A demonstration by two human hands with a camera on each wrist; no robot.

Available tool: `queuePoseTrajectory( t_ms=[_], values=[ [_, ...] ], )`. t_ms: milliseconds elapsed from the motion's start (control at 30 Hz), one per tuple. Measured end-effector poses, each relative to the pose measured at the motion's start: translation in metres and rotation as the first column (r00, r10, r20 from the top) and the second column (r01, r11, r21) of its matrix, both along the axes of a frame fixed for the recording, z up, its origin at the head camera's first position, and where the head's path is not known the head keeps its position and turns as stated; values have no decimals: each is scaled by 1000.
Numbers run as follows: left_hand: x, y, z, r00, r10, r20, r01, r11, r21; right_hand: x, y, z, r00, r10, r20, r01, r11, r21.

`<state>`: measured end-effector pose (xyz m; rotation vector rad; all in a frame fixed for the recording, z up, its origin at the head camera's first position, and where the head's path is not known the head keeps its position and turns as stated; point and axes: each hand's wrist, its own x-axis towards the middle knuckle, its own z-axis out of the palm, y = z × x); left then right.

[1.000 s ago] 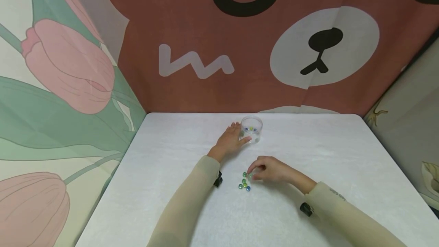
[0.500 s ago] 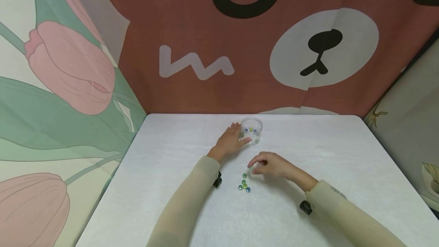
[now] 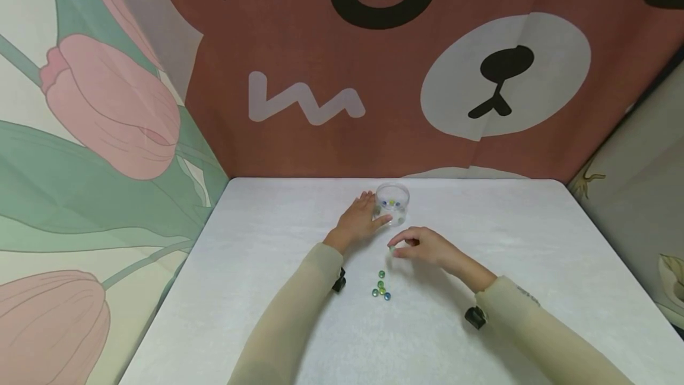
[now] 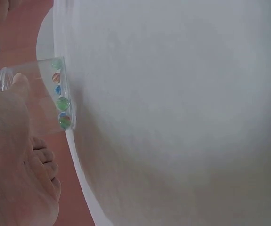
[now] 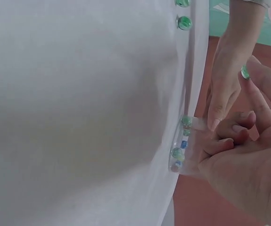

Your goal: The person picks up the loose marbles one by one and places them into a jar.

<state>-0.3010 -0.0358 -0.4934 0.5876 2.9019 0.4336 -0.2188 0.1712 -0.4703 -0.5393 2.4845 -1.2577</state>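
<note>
A clear jar (image 3: 396,209) with several marbles at its bottom stands upright near the back of the table. My left hand (image 3: 357,218) is at the jar's left side, its fingers extended and its thumb against the front wall. In the left wrist view, green, blue and reddish marbles (image 4: 62,104) show through the jar's wall. My right hand (image 3: 427,248) pinches a green marble (image 5: 245,72) between thumb and index finger, above the table and in front of the jar. Several loose green and blue marbles (image 3: 381,284) lie in a small group below that hand.
The white table (image 3: 267,218) has a brown printed cloth (image 3: 299,147) hanging behind its back edge. A floral cloth (image 3: 107,106) hangs along the left and another cloth (image 3: 636,165) along the right.
My right hand has lifted the green marble away from the loose group and moved it toward the jar. The left hand and the jar have stayed in place.
</note>
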Motion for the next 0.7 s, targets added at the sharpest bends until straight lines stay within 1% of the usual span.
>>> queuePoseTrajectory(
  t_ms=[200,567,700],
  values=[
    [-2,0,-2,1000,-11,-12,11,1000,3,-6,0,4,997,-73,24,73,997,-12],
    [-6,-1,-9,999,-21,-30,20,1000,-9,-18,0,12,982,-191,1,191,981,-22],
    [-7,-1,-10,999,-21,-33,21,1000,-15,-23,-1,14,974,-225,4,224,973,-46]
  ],
)
